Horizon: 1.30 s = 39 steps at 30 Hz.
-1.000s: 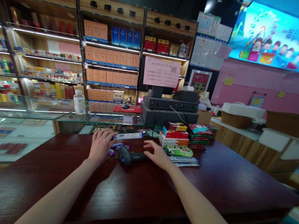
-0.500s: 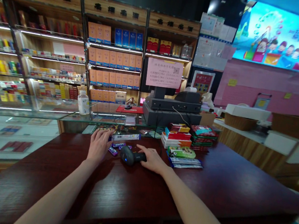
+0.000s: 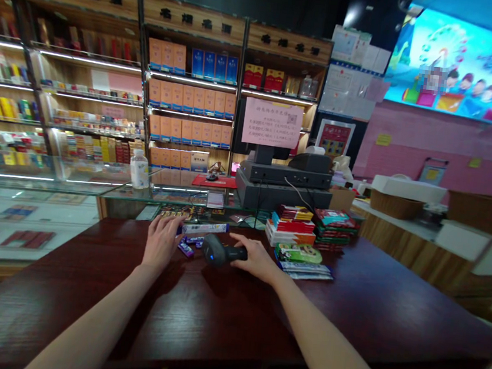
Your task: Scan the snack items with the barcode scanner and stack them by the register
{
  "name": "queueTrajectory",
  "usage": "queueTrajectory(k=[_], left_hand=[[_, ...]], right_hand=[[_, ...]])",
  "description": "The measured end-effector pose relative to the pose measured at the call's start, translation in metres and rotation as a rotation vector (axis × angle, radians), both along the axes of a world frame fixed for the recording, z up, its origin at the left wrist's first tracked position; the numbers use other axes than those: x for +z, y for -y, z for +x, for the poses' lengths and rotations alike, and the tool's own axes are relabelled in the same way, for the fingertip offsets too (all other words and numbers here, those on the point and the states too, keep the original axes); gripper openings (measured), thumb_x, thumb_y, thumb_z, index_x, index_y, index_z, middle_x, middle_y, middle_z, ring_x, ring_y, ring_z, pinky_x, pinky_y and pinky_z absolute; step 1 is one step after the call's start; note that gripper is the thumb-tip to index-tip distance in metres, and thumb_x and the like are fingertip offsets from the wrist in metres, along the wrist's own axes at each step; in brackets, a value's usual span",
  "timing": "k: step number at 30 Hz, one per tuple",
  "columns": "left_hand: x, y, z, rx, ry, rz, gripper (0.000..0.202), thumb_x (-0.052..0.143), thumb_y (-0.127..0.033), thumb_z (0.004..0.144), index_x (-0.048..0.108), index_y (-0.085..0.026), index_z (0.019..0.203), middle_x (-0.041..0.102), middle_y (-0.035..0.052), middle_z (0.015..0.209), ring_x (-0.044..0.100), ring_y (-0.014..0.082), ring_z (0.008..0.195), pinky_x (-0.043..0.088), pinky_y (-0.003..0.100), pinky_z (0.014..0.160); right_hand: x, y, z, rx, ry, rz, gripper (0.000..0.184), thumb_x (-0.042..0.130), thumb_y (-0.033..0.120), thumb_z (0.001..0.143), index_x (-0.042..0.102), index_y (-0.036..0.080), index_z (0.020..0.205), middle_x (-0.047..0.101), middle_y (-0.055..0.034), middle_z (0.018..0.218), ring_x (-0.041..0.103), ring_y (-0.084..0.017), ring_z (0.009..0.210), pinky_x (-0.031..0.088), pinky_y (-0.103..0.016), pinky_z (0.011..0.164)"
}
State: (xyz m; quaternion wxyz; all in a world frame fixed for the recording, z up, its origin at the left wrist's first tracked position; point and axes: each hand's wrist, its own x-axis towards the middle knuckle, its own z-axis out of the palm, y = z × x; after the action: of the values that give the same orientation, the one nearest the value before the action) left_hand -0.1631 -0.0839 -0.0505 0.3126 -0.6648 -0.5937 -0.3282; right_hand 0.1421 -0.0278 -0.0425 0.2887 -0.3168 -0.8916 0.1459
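Note:
My right hand [image 3: 256, 257] is wrapped round the handle of a black barcode scanner [image 3: 217, 250], which is lifted slightly off the dark wooden counter [image 3: 213, 317]. My left hand [image 3: 162, 239] lies flat with fingers spread on the counter, touching small purple candy wrappers [image 3: 186, 249]. A long white and blue box [image 3: 205, 228] lies just beyond the fingers of both hands.
Stacks of red, white and green packets [image 3: 292, 224] and a green snack bag [image 3: 298, 252] sit right of the scanner. A cash register with a pink notice [image 3: 284, 183] stands behind. A glass display case [image 3: 50, 186] with a bottle [image 3: 140, 169] is at left, shelves behind.
My right hand has moved from hovering over the scanner to gripping its handle and raising it a little. My left hand stays flat by the wrappers.

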Motion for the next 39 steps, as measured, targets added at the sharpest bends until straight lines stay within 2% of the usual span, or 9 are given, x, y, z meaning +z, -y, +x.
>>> queueTrajectory(k=[5,12,19,31,39], left_hand=[[0.001,-0.001,0.003,0.010,-0.003,0.005,0.041,0.057,-0.020,0.088,0.055,-0.019,0.128,0.070,0.0112,0.117,0.059,0.0278,0.116,0.031,0.050,0.114],[0.001,-0.003,0.007,0.019,-0.024,0.010,0.041,0.057,-0.020,0.088,0.054,-0.018,0.129,0.069,0.0122,0.118,0.058,0.0282,0.116,0.029,0.050,0.115],[0.004,-0.004,0.010,0.029,0.013,-0.012,0.040,0.057,-0.019,0.087,0.055,-0.019,0.128,0.070,0.0108,0.118,0.058,0.0283,0.117,0.029,0.051,0.115],[0.005,-0.005,0.010,0.016,0.023,-0.019,0.039,0.054,-0.021,0.088,0.057,-0.019,0.127,0.070,0.0120,0.119,0.058,0.0283,0.118,0.029,0.051,0.115],[0.004,-0.004,0.011,0.007,0.034,-0.012,0.041,0.055,-0.019,0.086,0.056,-0.022,0.127,0.070,0.0122,0.118,0.058,0.0291,0.118,0.030,0.053,0.114]], right_hand=[[0.013,0.001,0.003,0.042,-0.043,0.010,0.073,0.075,0.024,0.078,0.047,0.031,0.146,0.072,-0.0025,0.121,0.066,-0.025,0.110,0.041,-0.039,0.100],[0.026,0.006,0.004,0.077,-0.054,-0.057,0.078,0.069,0.022,0.081,0.037,0.035,0.152,0.066,-0.0014,0.135,0.059,-0.027,0.125,0.033,-0.048,0.109],[0.023,0.000,0.009,0.205,-0.146,-0.165,0.089,0.073,0.022,0.078,0.030,0.033,0.155,0.065,-0.0035,0.136,0.056,-0.025,0.130,0.031,-0.045,0.114],[0.024,0.001,0.012,0.207,-0.143,-0.178,0.088,0.073,0.019,0.076,0.034,0.030,0.154,0.069,-0.0049,0.129,0.061,-0.025,0.122,0.033,-0.045,0.111],[0.018,0.005,0.011,0.171,-0.092,-0.155,0.089,0.073,0.021,0.076,0.032,0.032,0.154,0.068,-0.0031,0.130,0.061,-0.025,0.122,0.031,-0.044,0.111]])
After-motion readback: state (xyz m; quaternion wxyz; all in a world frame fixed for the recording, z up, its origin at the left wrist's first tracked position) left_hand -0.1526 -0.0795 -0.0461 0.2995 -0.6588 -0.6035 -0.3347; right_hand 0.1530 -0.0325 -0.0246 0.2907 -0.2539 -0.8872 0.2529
